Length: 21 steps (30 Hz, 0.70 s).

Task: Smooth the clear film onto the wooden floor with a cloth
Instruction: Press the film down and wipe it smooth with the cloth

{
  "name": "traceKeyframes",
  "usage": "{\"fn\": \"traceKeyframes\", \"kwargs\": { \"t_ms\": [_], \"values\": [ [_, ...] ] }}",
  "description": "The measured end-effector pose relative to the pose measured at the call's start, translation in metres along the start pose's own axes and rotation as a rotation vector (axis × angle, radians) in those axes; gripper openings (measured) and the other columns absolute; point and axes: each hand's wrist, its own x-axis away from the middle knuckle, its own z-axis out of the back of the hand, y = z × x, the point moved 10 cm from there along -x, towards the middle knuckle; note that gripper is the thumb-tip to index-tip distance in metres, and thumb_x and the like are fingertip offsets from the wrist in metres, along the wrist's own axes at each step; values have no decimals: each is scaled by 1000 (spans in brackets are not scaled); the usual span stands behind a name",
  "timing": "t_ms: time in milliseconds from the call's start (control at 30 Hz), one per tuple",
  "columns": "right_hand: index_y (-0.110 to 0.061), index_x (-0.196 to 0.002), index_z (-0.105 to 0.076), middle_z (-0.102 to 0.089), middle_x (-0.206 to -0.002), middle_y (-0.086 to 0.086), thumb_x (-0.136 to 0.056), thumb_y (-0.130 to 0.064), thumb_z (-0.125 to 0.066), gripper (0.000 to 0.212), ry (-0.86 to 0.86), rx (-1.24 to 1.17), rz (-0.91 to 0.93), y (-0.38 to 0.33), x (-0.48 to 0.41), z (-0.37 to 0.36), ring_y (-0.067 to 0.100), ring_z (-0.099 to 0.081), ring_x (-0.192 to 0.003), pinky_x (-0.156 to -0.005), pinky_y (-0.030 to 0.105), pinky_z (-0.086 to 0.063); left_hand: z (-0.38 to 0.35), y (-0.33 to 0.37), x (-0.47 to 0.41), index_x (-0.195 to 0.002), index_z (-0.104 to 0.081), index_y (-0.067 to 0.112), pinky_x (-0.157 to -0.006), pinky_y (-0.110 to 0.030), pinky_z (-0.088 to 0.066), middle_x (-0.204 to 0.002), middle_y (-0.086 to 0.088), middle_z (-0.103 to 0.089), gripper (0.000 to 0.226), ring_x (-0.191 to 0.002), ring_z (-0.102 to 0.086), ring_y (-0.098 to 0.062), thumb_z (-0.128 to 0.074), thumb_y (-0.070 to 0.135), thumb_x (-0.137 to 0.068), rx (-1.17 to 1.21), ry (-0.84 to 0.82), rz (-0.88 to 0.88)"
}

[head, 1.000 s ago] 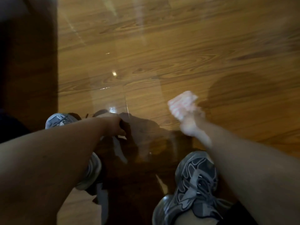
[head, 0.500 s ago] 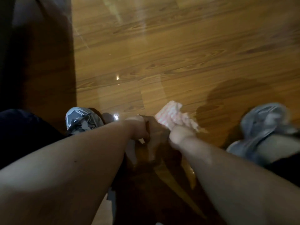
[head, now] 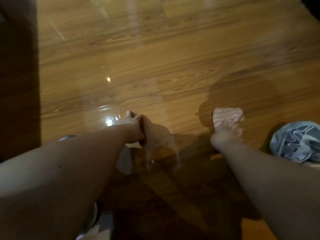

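Note:
Clear film (head: 121, 70) lies as a glossy strip on the wooden floor (head: 207, 54), running from the far edge toward me. Its near end lifts off the floor and hangs from my left hand (head: 133, 129), which grips it at centre frame. My right hand (head: 223, 135) holds a pink-and-white striped cloth (head: 226, 118) against the floor, to the right of the film strip. The view is blurred, so the fingers are hard to make out.
My grey sneaker (head: 297, 142) rests on the floor at the right edge, close to the cloth. A dark wooden panel (head: 17, 75) runs down the left side. My shadow darkens the floor near my arms.
My right hand has swept the cloth to the right, away from my left hand. The left hand still holds the film's near end. The view has shifted and my right shoe sits farther right.

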Motion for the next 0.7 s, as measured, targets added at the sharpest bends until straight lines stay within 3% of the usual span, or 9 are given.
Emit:
{"fn": "traceKeyframes", "kwargs": {
  "t_ms": [100, 233, 300, 433, 500, 600, 700],
  "values": [
    [-34, -151, -11, 12, -159, 7, -88, -23, -47, 73, 7, 114, 343, -51, 32, -22, 33, 10, -145, -116, 45, 0, 14, 4, -15, -146, -29, 31, -95, -40, -44, -147, -11, -25, 83, -125, -41, -36, -72, 44, -76, 2, 35, 36],
    [-37, -151, -9, 15, -159, -4, -86, -16, -49, 79, -206, 201, 944, -135, 79, -53, 25, 19, -144, -114, 41, 11, 26, 22, -38, -144, -31, 34, -97, -43, -44, -150, -11, -22, 89, -131, -35, -37, -77, 47, -69, 27, 31, 22],
    [-35, -152, -10, 12, -159, -6, -87, -13, -48, 79, -254, 252, 1049, -146, 65, -48, 21, 16, -145, -115, 39, 10, 28, 29, -46, -147, -26, 33, -102, -45, -41, -151, -12, -18, 94, -134, -31, -38, -76, 49, -69, 14, 14, 12],
    [-29, -153, -5, 11, -160, 1, -88, -11, -45, 78, -82, 292, 845, -123, -25, 7, 23, 11, -146, -118, 40, 1, 21, 29, -52, -152, 6, 36, -110, -45, -30, -159, -10, 13, 117, -145, -11, -38, -75, 53, -68, -83, -81, 27],
    [-28, -152, -4, 10, -160, 5, -91, -14, -43, 74, 6, 246, 622, -105, -70, 38, 28, 8, -146, -118, 39, -3, 20, 26, -51, -151, 9, 38, -109, -51, -29, -159, -8, 18, 114, -146, -5, -38, -74, 50, -73, -84, -109, 36],
    [-32, -152, -5, 6, -160, 7, -99, -20, -37, 63, 5, 127, 349, -87, -97, 53, 32, 4, -146, -115, 39, -3, 18, 28, -49, -151, 10, 37, -108, -53, -30, -158, -7, 21, 113, -146, -2, -39, -73, 47, -76, -84, -120, 39],
    [-36, -150, -15, 5, -160, 5, -96, -23, -40, 61, 45, 148, 493, -104, -49, 23, 30, 7, -146, -116, 41, -1, 12, 31, -47, -151, 11, 35, -111, -52, -29, -158, -7, 23, 115, -146, 4, -40, -75, 41, -75, -38, -88, 52]
  ]
}}
